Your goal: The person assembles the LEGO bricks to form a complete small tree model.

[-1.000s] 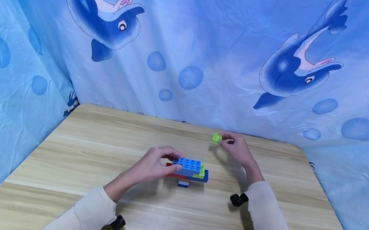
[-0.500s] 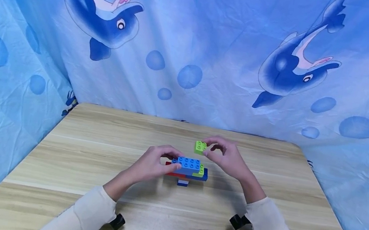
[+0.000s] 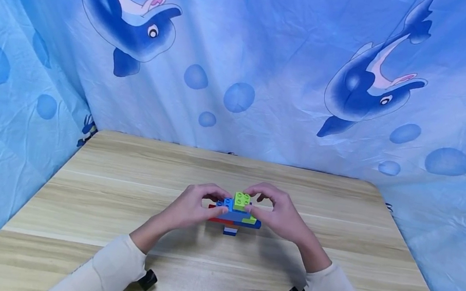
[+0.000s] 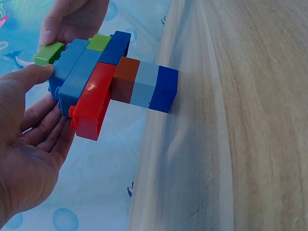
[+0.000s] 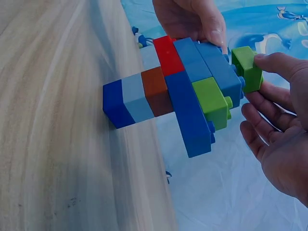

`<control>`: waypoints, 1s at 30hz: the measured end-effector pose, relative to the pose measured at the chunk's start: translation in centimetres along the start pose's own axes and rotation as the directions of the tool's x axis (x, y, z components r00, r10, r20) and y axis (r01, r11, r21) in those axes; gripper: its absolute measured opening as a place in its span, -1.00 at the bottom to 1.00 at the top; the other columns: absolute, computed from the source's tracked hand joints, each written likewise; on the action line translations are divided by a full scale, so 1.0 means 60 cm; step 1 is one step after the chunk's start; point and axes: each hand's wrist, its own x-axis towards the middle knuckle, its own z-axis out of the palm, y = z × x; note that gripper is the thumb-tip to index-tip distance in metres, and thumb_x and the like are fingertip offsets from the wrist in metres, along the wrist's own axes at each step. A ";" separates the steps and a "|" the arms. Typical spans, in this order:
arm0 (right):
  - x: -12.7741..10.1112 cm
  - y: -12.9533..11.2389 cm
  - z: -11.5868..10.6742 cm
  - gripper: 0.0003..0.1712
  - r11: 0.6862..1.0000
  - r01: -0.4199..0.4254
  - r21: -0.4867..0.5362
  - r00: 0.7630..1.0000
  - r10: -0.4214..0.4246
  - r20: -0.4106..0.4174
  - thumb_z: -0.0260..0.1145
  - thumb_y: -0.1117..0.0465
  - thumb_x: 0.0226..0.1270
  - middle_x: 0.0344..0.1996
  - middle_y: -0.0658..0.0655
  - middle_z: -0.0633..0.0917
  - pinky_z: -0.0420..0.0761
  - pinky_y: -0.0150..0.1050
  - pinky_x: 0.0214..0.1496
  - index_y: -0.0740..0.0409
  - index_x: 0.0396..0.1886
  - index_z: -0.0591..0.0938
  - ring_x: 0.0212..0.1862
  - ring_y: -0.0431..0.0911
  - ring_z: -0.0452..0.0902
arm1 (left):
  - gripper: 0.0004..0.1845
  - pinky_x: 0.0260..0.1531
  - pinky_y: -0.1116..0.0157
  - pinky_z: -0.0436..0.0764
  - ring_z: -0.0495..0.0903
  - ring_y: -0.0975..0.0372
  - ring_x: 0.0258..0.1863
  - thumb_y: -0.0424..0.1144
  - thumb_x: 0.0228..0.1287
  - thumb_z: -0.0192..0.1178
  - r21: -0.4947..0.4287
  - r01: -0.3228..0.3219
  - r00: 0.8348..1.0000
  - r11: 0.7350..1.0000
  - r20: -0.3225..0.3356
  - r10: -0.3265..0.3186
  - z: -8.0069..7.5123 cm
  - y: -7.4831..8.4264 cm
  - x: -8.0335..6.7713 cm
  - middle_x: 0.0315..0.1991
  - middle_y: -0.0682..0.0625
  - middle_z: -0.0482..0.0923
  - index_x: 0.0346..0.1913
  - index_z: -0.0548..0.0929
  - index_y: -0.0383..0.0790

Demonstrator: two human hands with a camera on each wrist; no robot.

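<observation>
Lime-green, the small square plastic brick (image 3: 242,201) sits on the light-blue long brick (image 5: 214,72) that tops the stacked multicoloured brick model (image 3: 234,216) at the middle of the wooden table (image 3: 118,209). The right hand (image 3: 279,215) pinches that green brick from the right, thumb and fingers around it. The left hand (image 3: 189,208) steadies the model's left end, fingers curled against it. Across the head view the model's long axis runs left to right between both hands.
</observation>
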 end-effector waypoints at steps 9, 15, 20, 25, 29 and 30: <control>-0.004 0.001 0.005 -0.67 0.998 0.024 -0.057 1.000 -0.024 -0.003 0.49 0.15 0.34 0.04 -0.09 0.72 0.66 -0.04 0.11 -0.12 0.08 0.71 0.10 0.05 0.61 | -0.67 0.13 0.01 0.67 0.70 0.19 0.02 -0.10 0.37 0.37 -0.006 -0.008 1.000 1.000 0.009 0.008 0.003 -0.001 0.003 0.04 0.03 0.74 0.13 0.72 -0.10; -0.006 0.000 0.003 -0.66 0.995 0.049 -0.092 0.999 -0.050 -0.006 0.50 0.15 0.33 0.03 -0.09 0.73 0.67 -0.11 0.07 -0.10 0.09 0.70 0.08 -0.04 0.62 | -0.65 0.15 -0.04 0.65 0.68 0.13 0.07 -0.11 0.36 0.38 -0.009 -0.002 1.000 1.000 -0.004 0.002 0.004 0.007 0.004 0.09 0.02 0.72 0.15 0.71 -0.10; -0.002 -0.002 0.002 -0.66 0.991 0.085 -0.108 0.996 -0.085 0.003 0.48 0.16 0.35 0.03 -0.05 0.73 0.66 -0.12 0.06 -0.06 0.10 0.70 0.08 -0.02 0.62 | -0.67 0.13 0.02 0.66 0.68 0.15 0.07 -0.14 0.33 0.40 0.049 -0.068 0.992 0.996 -0.103 0.073 0.008 0.023 0.009 0.07 0.06 0.74 0.12 0.72 -0.09; 0.001 -0.002 0.005 -0.66 0.990 0.093 -0.107 0.996 -0.092 0.017 0.48 0.15 0.35 0.04 -0.04 0.74 0.67 0.01 0.06 -0.05 0.11 0.71 0.10 0.02 0.63 | -0.72 0.08 0.15 0.68 0.69 0.22 0.01 -0.15 0.30 0.43 0.093 -0.095 0.985 0.991 -0.138 0.107 0.012 0.031 0.010 0.00 0.09 0.75 0.05 0.75 -0.08; 0.000 0.000 0.007 -0.66 0.991 0.079 -0.109 0.997 -0.078 0.009 0.48 0.12 0.35 0.04 -0.09 0.74 0.67 0.07 0.06 -0.10 0.10 0.71 0.10 -0.06 0.63 | -0.73 0.07 0.16 0.69 0.69 0.23 -0.01 -0.17 0.29 0.44 0.097 -0.099 0.982 0.990 -0.150 0.113 0.014 0.030 0.010 -0.03 0.10 0.76 0.02 0.76 -0.07; -0.001 0.001 0.007 -0.66 0.991 0.074 -0.107 0.997 -0.074 0.002 0.49 0.12 0.35 0.03 -0.11 0.74 0.66 0.09 0.06 -0.11 0.10 0.71 0.10 -0.08 0.63 | -0.73 0.07 0.16 0.69 0.70 0.22 -0.01 -0.17 0.29 0.44 0.097 -0.101 0.982 0.990 -0.150 0.115 0.015 0.030 0.011 -0.03 0.09 0.76 0.02 0.76 -0.08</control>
